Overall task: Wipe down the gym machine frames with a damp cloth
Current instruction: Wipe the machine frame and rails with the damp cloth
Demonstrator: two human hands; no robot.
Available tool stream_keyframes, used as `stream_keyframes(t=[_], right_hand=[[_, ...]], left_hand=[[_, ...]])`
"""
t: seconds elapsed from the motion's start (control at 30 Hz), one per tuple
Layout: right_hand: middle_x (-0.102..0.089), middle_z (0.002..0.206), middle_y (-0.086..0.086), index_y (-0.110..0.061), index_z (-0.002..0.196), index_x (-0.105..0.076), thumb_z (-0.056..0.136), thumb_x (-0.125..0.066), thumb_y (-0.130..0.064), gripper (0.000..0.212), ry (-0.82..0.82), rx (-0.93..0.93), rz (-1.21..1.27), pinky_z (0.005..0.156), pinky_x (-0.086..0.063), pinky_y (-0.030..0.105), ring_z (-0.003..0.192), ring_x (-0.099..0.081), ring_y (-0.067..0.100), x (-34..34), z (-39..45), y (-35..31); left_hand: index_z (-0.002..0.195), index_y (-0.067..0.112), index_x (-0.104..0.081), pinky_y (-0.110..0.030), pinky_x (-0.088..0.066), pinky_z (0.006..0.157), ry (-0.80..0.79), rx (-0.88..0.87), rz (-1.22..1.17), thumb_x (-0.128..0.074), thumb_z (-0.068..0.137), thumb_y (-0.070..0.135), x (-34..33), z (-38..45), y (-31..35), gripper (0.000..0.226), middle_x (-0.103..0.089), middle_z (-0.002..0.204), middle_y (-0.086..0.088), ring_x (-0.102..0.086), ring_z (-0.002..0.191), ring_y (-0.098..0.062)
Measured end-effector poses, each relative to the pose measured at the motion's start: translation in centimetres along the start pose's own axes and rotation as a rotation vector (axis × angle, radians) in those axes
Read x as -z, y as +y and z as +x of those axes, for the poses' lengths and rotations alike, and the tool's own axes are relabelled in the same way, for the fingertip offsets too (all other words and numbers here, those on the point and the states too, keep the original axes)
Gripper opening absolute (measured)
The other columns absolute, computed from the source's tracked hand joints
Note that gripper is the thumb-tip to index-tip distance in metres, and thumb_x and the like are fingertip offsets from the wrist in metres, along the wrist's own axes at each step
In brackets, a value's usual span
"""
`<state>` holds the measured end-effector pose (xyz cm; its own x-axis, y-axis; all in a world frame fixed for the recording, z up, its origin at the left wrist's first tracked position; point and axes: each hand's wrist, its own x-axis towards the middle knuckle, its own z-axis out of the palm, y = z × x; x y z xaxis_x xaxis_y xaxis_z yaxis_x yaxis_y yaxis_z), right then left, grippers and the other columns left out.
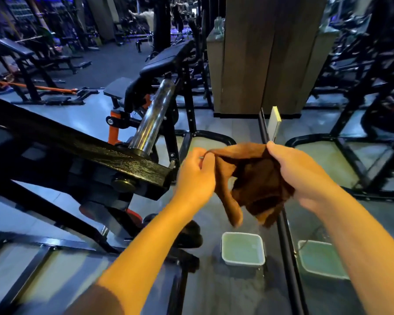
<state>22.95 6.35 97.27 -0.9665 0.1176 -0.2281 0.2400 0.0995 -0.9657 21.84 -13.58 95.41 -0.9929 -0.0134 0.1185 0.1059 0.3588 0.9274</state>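
Note:
A brown cloth [257, 183] hangs in the air between both hands, above the floor. My left hand [197, 176] pinches its upper left corner. My right hand [300, 176] grips its right side, fingers curled round the fabric. The cloth's lower ends droop toward a square tub of water [242, 248] on the floor. The black machine frame arm [82, 146] runs from the left edge to just left of my left hand, ending in a pivot bolt. A chrome sleeve [155, 114] rises from it.
A mirror edge [282, 223] runs down the floor right of the tub and reflects the tub [321, 260]. Black base rails [43, 248] lie at lower left. Benches and racks fill the back; a wooden pillar [266, 53] stands ahead.

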Motion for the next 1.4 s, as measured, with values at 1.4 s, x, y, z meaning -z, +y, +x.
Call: stream_keyframes(t=[1.4], right_hand=[[-0.074,0.118,0.02,-0.01,0.127,-0.068,0.106,-0.044,-0.045,0.048,-0.299,-0.255,0.633,0.089,-0.05,0.05,0.099,-0.075,0.034,-1.4,-2.1,2.7]], left_hand=[[0.101,0.011,-0.069,-0.035,-0.053,0.073,-0.379,0.782,-0.826,-0.057,0.094,0.063,-1.1,-1.1,-2.4,0.054,-0.067,0.078,-0.007,-0.065,0.067,-0.019]])
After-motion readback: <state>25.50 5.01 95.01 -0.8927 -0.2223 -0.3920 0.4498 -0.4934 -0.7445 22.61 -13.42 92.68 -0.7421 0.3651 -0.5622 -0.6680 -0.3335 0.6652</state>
